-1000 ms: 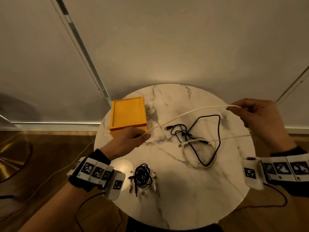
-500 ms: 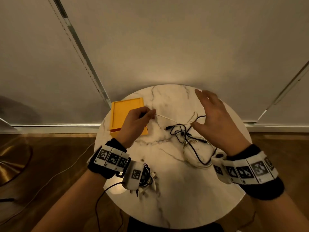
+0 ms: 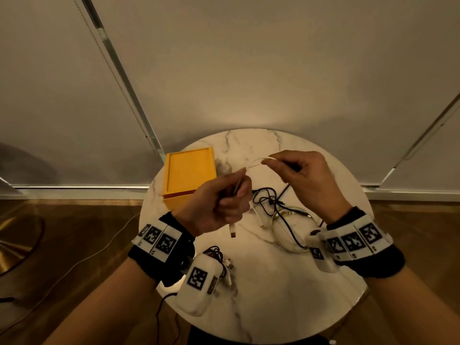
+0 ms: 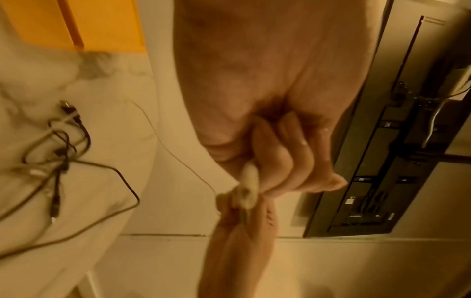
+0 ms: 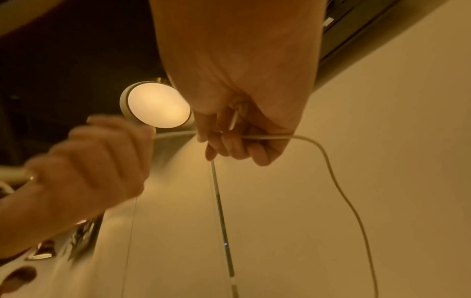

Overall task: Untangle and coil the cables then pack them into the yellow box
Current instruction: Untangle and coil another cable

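Observation:
Above the round marble table (image 3: 273,302) my left hand (image 3: 224,197) grips a white cable (image 3: 254,164), whose plug end (image 3: 232,231) hangs below the fist. My right hand (image 3: 293,170) pinches the same cable a short way along, so a small loop arches between the two hands. In the right wrist view the white cable (image 5: 331,175) runs from my right fingers and curves down. A tangle of black and white cables (image 3: 281,210) lies on the table under my right hand. The yellow box (image 3: 189,175) stands at the table's back left, lid on.
A coiled bundle of black and white cable (image 3: 221,260) lies near the table's front left, partly hidden by my left wrist camera. A round lit lamp (image 5: 158,104) shows in the right wrist view. Wooden floor surrounds the table; a wall stands behind it.
My hands have come together from far apart. The stretched white cable now arches as a short loop between them, and my left fist has turned, with the plug end hanging below it.

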### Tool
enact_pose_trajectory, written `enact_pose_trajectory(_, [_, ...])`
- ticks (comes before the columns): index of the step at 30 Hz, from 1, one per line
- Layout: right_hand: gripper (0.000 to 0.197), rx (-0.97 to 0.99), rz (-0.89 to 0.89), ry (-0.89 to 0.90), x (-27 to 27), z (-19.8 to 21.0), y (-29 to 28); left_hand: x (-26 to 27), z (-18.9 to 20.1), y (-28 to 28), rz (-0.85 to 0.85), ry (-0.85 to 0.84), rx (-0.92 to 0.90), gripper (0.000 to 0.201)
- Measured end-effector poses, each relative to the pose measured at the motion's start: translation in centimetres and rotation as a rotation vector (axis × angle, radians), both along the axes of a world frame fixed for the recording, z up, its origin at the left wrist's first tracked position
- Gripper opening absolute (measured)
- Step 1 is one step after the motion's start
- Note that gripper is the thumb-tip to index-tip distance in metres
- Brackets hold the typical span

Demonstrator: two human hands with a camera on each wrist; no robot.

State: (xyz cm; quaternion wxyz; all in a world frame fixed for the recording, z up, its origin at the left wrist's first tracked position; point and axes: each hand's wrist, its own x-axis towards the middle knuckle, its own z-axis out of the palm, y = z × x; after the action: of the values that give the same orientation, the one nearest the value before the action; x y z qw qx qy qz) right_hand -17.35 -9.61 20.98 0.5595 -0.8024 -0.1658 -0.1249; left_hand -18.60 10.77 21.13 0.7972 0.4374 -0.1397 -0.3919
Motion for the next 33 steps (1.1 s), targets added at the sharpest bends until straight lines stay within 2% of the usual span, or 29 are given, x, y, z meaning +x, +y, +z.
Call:
enact_pose_trajectory(2, [0.024,-0.024,-0.01,0.016,-0.1,-0.7,0.6,0.0,1.3,-0.4,-0.018,0.008,-0.162,0.024])
enact_pose_trajectory(4, [0.029,-0.125,0.008,0.053,-0.3,-1.9,1.3,0.4,2.5,-1.3,0.071,0.039,-0.319,0.026])
enact_pose_trajectory(7, [0.029,-0.344,0.164,0.107,-1.3,-3.5,2.2,1.4,3.2,-2.5,0.389,-0.061,-0.301,0.042])
enact_pose_trajectory(9, [0.025,-0.451,0.238,0.129,-1.8,-3.7,2.5,2.0,3.0,-2.6,0.514,-0.203,-0.232,0.039])
enact_pose_trajectory(13, [0.014,-0.546,0.266,0.035,-2.1,-2.4,2.1,2.6,1.6,-2.0,0.631,-0.492,0.006,0.033])
enact_pose_trajectory(17, [0.016,-0.643,0.242,-0.052,-2.3,-0.5,1.4,2.4,0.2,-2.1,0.699,-0.808,0.392,0.03])
enact_pose_trajectory(19, [0.015,-0.648,0.196,-0.129,-2.4,0.9,0.8,2.5,-0.5,-1.7,0.624,-0.999,0.654,0.027])
enact_pose_trajectory(21, [0.011,-0.647,0.138,-0.145,-2.4,2.0,0.1,2.2,-0.7,-1.3,0.441,-1.101,0.837,0.024])
enact_pose_trajectory(23, [0.01,-0.612,0.069,-0.135,-2.1,2.6,-1.0,1.4,-0.2,-1.3,0.261,-0.998,0.86,0.033])
enact_pose_trajectory(27, [0.006,-0.48,-0.009,-0.104,-1.6,3.2,-2.4,-0.3,1.4,-1.4,0.135,-0.667,0.6,0.055])
enact_pose_trajectory(30, [0.006,-0.408,-0.008,-0.079,-1.4,2.9,-2.1,-1.0,2.1,-1.5,0.049,-0.506,0.399,0.048])
enact_pose_trajectory(33, [0.009,-0.228,0.061,-0.012,-0.8,2.5,-1.9,-1.5,2.5,-1.5,-0.043,-0.369,0.183,0.035])
